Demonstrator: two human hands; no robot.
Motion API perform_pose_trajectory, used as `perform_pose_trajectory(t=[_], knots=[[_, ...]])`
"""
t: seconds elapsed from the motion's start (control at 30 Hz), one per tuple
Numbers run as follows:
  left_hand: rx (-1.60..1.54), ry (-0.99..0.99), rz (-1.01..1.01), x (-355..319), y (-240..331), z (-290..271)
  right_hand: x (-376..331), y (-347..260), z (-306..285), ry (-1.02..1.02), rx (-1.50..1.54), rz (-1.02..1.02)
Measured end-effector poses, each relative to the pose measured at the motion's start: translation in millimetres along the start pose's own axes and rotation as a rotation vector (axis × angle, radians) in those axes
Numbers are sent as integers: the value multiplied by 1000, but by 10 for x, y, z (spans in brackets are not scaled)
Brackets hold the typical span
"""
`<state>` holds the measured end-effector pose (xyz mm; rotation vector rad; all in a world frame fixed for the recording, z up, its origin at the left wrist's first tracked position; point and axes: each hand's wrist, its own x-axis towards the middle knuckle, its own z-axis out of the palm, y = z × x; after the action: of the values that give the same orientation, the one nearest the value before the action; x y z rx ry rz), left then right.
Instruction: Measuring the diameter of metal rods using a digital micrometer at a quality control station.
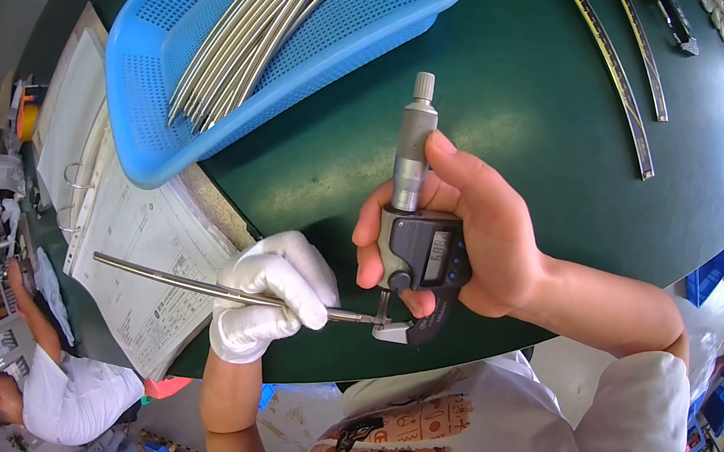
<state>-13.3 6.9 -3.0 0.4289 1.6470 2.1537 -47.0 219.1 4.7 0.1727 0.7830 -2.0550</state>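
Observation:
My left hand (pixel 273 293), in a white glove, is closed around a thin metal rod (pixel 169 277) that lies across it from left to right. The rod's right end sits in the jaws of a digital micrometer (pixel 420 251). Bare and ungloved, my right hand (pixel 489 219) grips the micrometer's body, with the thumb against its grey barrel. The micrometer stands upright, its thimble pointing away from me and its small display facing up. Many similar rods (pixel 255 33) lie bundled in a blue perforated plastic basket (pixel 139 90) at the far left.
An open ring binder with printed sheets (pixel 134 254) lies left of my gloved hand on the green table (pixel 535 121). Two long metal strips (pixel 628 118), a black tool (pixel 676 25) and a white glove (pixel 723 20) lie at the far right. Another person (pixel 65 397) is at the lower left.

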Motion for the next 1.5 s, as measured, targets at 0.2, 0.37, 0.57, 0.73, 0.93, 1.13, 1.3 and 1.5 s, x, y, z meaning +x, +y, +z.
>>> perform_pose_trajectory(t=[0.2,0.37,0.57,0.73,0.93,1.13,1.3,1.5], knots=[[5,6,-2,-1,5,9,3,10,-6,-11,-22,-13],[5,5,4,-7,-9,-2,3,14,-1,-20,-26,-19],[12,8,0,-3,-15,9,-1,25,-7,5,17,-31],[46,8,-13,-16,-5,16,5,17,1,-17,37,-23],[41,-9,-17,-8,-14,15,5,14,4,-2,-16,-15],[32,-2,-10,4,-11,28,-3,11,0,2,-16,-25],[47,-4,-6,-2,-16,23,-37,-27,41,28,18,-9],[41,0,-9,8,-4,63,-40,-28,36,10,27,-2]])
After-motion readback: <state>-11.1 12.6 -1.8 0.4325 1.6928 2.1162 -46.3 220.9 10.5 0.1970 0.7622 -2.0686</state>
